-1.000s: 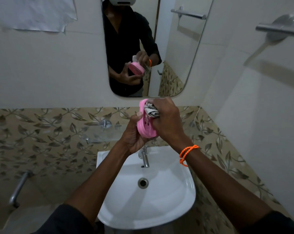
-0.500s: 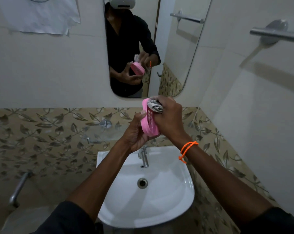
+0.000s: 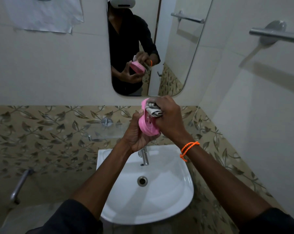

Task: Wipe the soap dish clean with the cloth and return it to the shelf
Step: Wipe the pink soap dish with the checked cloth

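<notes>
room: bathroom, white basin [image 3: 185,188] under our arms, leaf-pattern tiles behind, mirror [image 3: 176,48] at 12 o'clock.
left hand [image 3: 134,134]: grasps the pink soap dish [image 3: 145,127] from behind, dish held on edge above the tap [image 3: 145,156].
right hand [image 3: 170,119]: fingers curled round a bunched cloth [image 3: 154,109], pressing it into the dish's upper end.
change: over the last second we shifted the cloth a little inside the dish; the grip stayed the same, both hands at the same height.
meaning: we judge wiping is still under way, return not begun.
shelf [image 3: 107,130]: glass, at 9 o'clock from the dish, against the wall.
</notes>
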